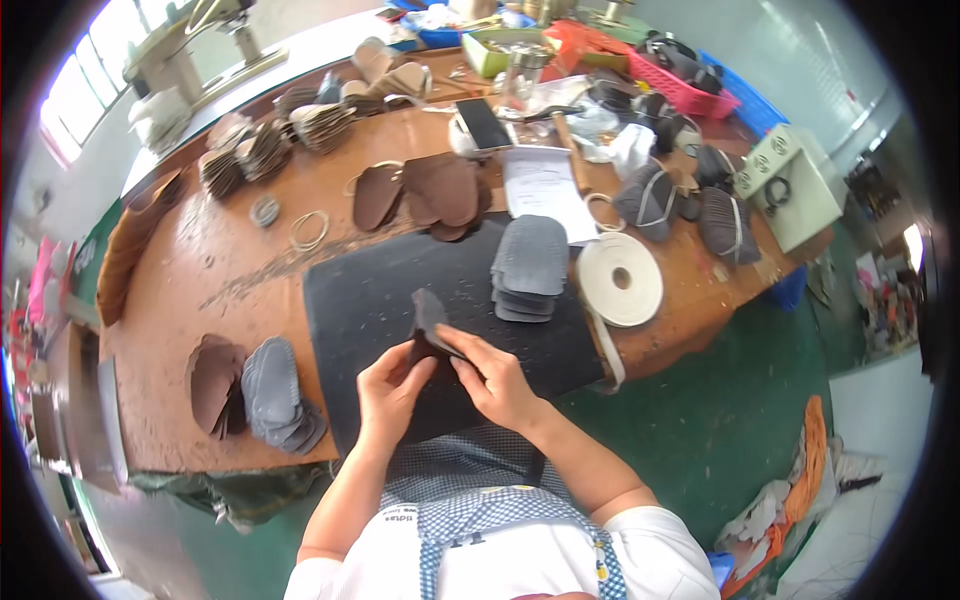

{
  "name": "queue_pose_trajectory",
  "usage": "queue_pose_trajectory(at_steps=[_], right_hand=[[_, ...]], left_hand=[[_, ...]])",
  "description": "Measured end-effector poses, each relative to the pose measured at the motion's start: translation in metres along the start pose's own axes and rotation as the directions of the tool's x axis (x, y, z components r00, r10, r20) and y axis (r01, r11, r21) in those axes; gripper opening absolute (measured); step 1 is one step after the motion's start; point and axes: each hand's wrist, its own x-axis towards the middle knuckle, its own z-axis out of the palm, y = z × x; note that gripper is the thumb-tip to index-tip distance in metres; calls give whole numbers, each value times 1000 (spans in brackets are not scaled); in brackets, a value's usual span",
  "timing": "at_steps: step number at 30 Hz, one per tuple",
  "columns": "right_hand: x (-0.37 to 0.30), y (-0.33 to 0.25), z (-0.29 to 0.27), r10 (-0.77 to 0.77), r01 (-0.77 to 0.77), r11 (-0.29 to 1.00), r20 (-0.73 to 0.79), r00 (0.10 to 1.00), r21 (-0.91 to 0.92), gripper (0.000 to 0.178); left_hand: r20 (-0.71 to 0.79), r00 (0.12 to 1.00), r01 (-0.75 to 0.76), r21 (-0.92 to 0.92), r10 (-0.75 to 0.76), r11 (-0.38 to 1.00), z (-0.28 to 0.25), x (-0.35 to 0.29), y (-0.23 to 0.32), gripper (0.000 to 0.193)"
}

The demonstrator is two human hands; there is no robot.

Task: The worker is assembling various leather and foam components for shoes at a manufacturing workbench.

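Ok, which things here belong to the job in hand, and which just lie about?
In the job, apparently:
dark piece between left hand and right hand
black mat
grey stack on it
second grey stack left of it

Likely just lying about:
pink basket
paper sheet
outlet box

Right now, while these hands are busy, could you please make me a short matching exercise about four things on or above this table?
Things:
1. socket box
2. tape roll
3. small dark piece
4. mat

Places, colours or states:
A. white and round
B. held by the left hand and right hand
C. black, lying flat on the table
D. pale green, at the table's right edge

Right pairs: 1-D, 2-A, 3-B, 4-C.
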Motion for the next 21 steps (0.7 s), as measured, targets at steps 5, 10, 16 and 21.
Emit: queue_pose_trajectory(at_steps=[5, 10, 16, 21], right_hand=[[17, 7, -31, 30, -32, 999, -165, 986, -13, 35], [47, 3, -81, -294, 105, 882, -362, 885, -459, 41], [18, 63, -63, -60, -23, 659, -83, 995, -751, 49], [20, 57, -65, -53, -35, 690, -99, 994, -723, 51]], left_hand=[[-328, 893, -142, 443, 308, 885, -43, -7, 23, 26], [-176, 425, -132, 958, 888, 253, -138, -24, 46, 22], [-72, 816, -46, 981, 573, 188, -186, -65, -15, 29], [-115, 805, 16, 985, 582, 172, -166, -70, -9, 29]])
